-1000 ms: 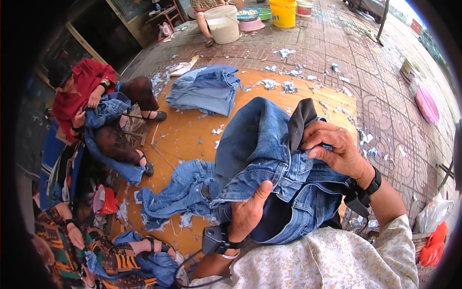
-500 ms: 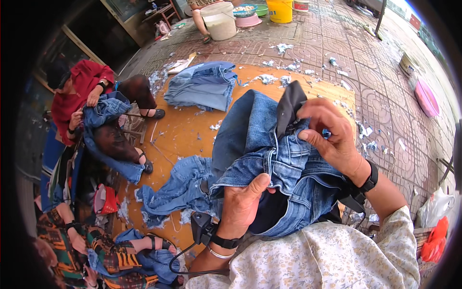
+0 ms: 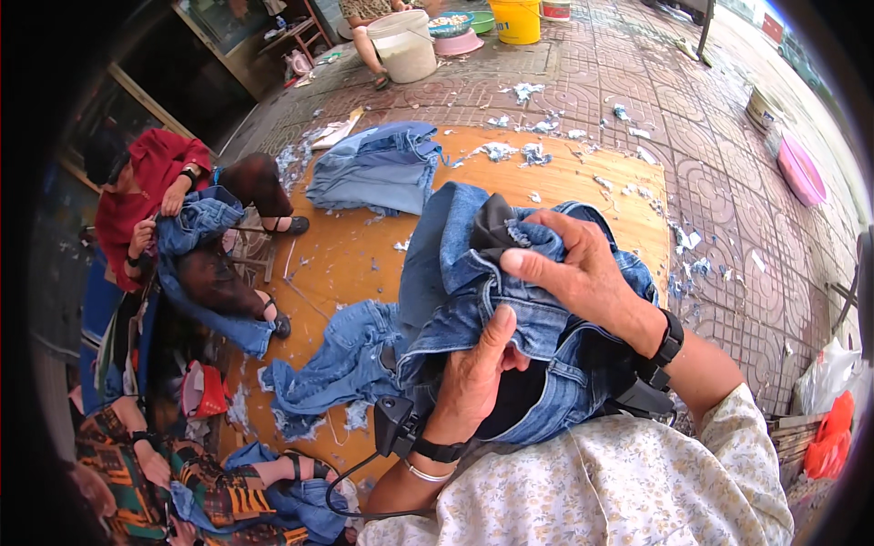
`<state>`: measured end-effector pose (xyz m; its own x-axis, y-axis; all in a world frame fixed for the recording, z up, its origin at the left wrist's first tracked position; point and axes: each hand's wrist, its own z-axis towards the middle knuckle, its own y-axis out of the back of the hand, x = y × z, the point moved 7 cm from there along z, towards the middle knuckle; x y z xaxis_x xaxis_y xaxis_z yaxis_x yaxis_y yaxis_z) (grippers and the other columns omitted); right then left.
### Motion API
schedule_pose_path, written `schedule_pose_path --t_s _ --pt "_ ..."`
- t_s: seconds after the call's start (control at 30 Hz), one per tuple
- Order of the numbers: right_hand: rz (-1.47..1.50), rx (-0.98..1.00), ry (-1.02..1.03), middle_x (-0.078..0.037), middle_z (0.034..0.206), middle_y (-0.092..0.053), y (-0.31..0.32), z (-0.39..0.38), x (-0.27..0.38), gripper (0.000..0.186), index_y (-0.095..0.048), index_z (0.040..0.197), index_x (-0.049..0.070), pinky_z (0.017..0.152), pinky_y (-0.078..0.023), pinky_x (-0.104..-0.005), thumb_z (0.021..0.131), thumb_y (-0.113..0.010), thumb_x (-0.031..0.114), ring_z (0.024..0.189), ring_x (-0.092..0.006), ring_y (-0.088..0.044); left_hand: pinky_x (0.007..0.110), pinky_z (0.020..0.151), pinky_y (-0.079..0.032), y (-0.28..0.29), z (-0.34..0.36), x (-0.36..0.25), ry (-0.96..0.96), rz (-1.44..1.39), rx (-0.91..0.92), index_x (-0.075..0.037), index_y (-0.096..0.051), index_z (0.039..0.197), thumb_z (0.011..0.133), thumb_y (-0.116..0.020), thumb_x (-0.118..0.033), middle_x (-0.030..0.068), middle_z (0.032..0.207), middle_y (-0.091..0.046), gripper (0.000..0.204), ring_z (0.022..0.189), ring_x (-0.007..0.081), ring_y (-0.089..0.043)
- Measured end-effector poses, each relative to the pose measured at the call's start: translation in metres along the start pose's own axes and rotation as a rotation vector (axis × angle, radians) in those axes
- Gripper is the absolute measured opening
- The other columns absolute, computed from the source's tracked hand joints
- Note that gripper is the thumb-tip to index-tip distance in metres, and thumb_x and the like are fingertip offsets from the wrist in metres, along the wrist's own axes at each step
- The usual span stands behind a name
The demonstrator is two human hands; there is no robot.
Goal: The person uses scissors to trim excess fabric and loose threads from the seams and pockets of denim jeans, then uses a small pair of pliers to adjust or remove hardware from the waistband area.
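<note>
Left of the orange board [image 3: 346,264], a person in red [image 3: 137,196] holds denim. On the board, folded jeans [image 3: 378,168] lie behind. The left hand [image 3: 473,378] and right hand [image 3: 583,273] both grasp the blue jeans [image 3: 473,282] above its near edge; the board's middle stays bare.

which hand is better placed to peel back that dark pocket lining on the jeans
Probably the right hand: its fingertips already pinch the denim beside the dark pocket lining. The left hand sits lower, gripping the jeans underneath as support.
</note>
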<state>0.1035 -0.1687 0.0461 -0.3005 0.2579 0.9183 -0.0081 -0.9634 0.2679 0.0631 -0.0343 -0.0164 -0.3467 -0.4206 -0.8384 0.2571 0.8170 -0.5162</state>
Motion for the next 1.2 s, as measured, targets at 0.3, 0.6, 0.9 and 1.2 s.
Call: schedule_pose_path --t_s 0.3,0.6,0.9,1.2 --pt "-0.253 -0.273 0.081 -0.016 0.046 -0.046 0.016 0.015 -0.007 0.046 -0.064 0.075 -0.006 0.043 -0.037 -0.0345 0.082 -0.065 0.04 0.042 -0.0189 -0.047 0.021 0.059 -0.046 -0.008 0.01 -0.002 -0.08 0.438 0.025 0.002 -0.065 0.086 0.091 -0.062 -0.02 0.003 0.075 -0.062 0.022 0.064 0.0081 -0.055" --pt "-0.16 -0.303 -0.095 -0.017 0.054 -0.057 0.022 0.036 -0.039 0.048 -0.069 0.078 0.0 0.05 -0.044 -0.0366 0.081 -0.06 0.047 0.049 -0.0234 -0.057 0.024 0.059 -0.046 -0.026 0.031 -0.017 -0.456 0.604 0.038 0.001 -0.065 0.086 0.09 -0.057 -0.023 0.0032 0.067 -0.06 0.026 0.063 0.0114 -0.057" --pt "-0.29 -0.347 -0.121 -0.022 0.065 -0.062 0.028 0.046 -0.057 0.047 -0.071 0.078 0.003 0.06 -0.05 -0.0441 0.082 -0.059 0.048 0.065 -0.037 -0.064 0.023 0.059 -0.043 -0.028 0.045 0.0 -0.356 0.519 0.242 0.002 -0.063 0.082 0.092 -0.054 -0.015 0.0022 0.068 -0.059 0.021 0.064 0.0089 -0.055" --pt "-0.265 -0.278 -0.072 -0.004 0.048 -0.038 0.026 0.037 -0.042 0.053 -0.06 0.067 -0.007 0.044 -0.032 -0.0336 0.088 -0.059 0.042 0.05 -0.0085 -0.036 0.026 0.055 -0.04 -0.003 0.033 0.003 -0.364 0.24 -0.02 -0.004 -0.058 0.078 0.087 -0.057 -0.009 0.0021 0.068 -0.055 0.011 0.058 0.0109 -0.049"
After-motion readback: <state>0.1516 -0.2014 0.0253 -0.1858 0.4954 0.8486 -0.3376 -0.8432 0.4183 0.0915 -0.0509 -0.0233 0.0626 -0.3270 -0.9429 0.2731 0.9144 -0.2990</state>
